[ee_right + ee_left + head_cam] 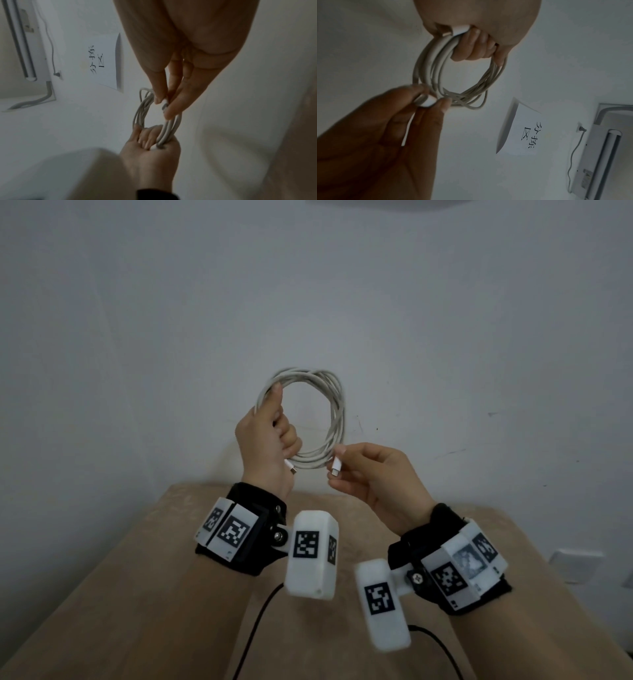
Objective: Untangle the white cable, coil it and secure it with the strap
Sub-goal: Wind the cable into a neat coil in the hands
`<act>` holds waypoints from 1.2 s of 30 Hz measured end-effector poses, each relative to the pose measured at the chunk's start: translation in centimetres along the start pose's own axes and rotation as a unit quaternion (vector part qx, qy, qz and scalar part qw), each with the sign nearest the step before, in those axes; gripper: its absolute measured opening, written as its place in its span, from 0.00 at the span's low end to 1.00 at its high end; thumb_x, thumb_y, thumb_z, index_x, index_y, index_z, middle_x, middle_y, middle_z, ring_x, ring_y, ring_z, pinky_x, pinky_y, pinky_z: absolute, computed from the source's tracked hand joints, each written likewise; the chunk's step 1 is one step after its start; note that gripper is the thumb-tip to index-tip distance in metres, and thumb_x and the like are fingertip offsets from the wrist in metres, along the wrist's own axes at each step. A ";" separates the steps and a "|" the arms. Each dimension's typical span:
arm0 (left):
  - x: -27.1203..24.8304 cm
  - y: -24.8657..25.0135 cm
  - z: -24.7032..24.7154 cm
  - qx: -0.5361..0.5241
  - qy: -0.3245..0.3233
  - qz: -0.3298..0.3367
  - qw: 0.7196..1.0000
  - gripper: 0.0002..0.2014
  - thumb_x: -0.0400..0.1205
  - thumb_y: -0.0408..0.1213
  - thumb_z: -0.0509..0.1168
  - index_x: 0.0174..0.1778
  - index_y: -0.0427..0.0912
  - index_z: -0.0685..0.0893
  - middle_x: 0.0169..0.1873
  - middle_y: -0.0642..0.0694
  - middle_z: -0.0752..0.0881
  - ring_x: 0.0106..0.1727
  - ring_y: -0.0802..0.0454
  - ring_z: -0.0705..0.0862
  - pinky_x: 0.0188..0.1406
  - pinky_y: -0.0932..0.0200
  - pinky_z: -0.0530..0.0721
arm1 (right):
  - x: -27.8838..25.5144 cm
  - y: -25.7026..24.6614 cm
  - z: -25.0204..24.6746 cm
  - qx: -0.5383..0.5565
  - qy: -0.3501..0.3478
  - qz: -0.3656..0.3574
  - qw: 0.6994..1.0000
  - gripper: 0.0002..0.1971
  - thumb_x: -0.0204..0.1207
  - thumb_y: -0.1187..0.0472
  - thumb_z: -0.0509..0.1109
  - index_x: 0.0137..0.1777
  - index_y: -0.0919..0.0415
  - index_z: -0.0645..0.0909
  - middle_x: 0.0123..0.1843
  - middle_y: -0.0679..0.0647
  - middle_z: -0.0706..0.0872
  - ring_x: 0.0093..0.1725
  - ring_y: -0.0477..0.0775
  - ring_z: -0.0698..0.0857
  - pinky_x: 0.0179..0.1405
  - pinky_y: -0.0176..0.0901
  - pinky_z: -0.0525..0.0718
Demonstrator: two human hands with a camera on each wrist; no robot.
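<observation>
The white cable (334, 412) is wound into a round coil of several loops, held up in the air in front of the wall. My left hand (270, 436) grips the coil's left side, fingers curled through the loops (471, 44), thumb up. One plug end (291, 468) hangs below that hand. My right hand (363, 470) pinches the other white plug (335, 465) between thumb and fingers at the coil's lower right (164, 106). No strap shows in any view.
A tan table (137, 594) lies below my wrists, with black wires (260, 621) running over it. The white wall behind carries a paper sign (522, 129) and an air conditioner (604, 155). A wall socket (575, 566) sits at the right.
</observation>
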State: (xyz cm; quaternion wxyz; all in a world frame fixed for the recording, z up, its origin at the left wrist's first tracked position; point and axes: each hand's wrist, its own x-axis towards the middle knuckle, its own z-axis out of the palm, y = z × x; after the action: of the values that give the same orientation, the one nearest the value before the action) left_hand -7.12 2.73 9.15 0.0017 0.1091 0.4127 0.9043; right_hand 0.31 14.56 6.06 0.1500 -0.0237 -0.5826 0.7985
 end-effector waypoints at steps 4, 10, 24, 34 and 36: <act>-0.3 -0.4 0.3 -0.016 0.005 0.012 1.000 0.22 0.82 0.44 0.67 0.26 0.46 0.63 0.16 0.53 0.60 0.15 0.59 0.55 0.12 0.67 0.54 | 0.0 0.3 0.7 0.046 0.014 0.026 0.998 0.08 0.73 0.64 0.74 0.38 0.70 0.81 0.31 0.59 0.84 0.29 0.51 0.87 0.31 0.36 0.87; -0.4 -0.8 0.5 -0.074 -0.014 -0.021 0.997 0.23 0.84 0.45 0.64 0.25 0.46 0.63 0.16 0.53 0.59 0.14 0.60 0.54 0.10 0.66 0.52 | 0.1 0.3 0.6 0.066 0.028 0.033 0.997 0.15 0.72 0.61 0.76 0.52 0.68 0.78 0.33 0.55 0.85 0.34 0.54 0.88 0.35 0.40 0.88; -0.4 -3.1 0.6 -0.194 -0.042 -0.199 0.960 0.25 0.83 0.48 0.63 0.22 0.44 0.65 0.14 0.52 0.65 0.15 0.57 0.67 0.27 0.62 0.77 | 0.8 1.3 0.6 0.275 -0.024 -0.015 0.961 0.14 0.83 0.65 0.59 0.36 0.64 0.78 0.32 0.55 0.82 0.40 0.53 0.83 0.62 0.50 0.78; 1.3 -1.3 -1.5 -0.014 -0.180 -0.292 0.939 0.08 0.74 0.38 0.66 0.34 0.39 0.76 0.15 0.52 0.73 0.16 0.59 0.74 0.24 0.67 0.80 | 1.0 -0.1 -2.6 0.217 -0.040 0.068 0.973 0.10 0.83 0.63 0.57 0.40 0.63 0.74 0.23 0.49 0.70 0.24 0.49 0.75 0.42 0.46 0.87; 1.4 -0.8 -1.9 0.039 -0.220 -0.297 0.929 0.09 0.72 0.41 0.66 0.35 0.39 0.76 0.13 0.54 0.69 0.13 0.61 0.69 0.18 0.69 0.75 | 0.9 -0.4 -2.9 0.183 -0.065 0.085 0.977 0.09 0.82 0.63 0.57 0.42 0.64 0.74 0.23 0.48 0.68 0.21 0.47 0.71 0.35 0.43 0.85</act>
State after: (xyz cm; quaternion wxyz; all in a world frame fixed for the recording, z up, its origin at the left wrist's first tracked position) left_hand -8.98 1.99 7.57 0.3564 0.1775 0.4505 0.7991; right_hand 0.11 17.57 5.61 0.0450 0.0068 -0.4305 0.9014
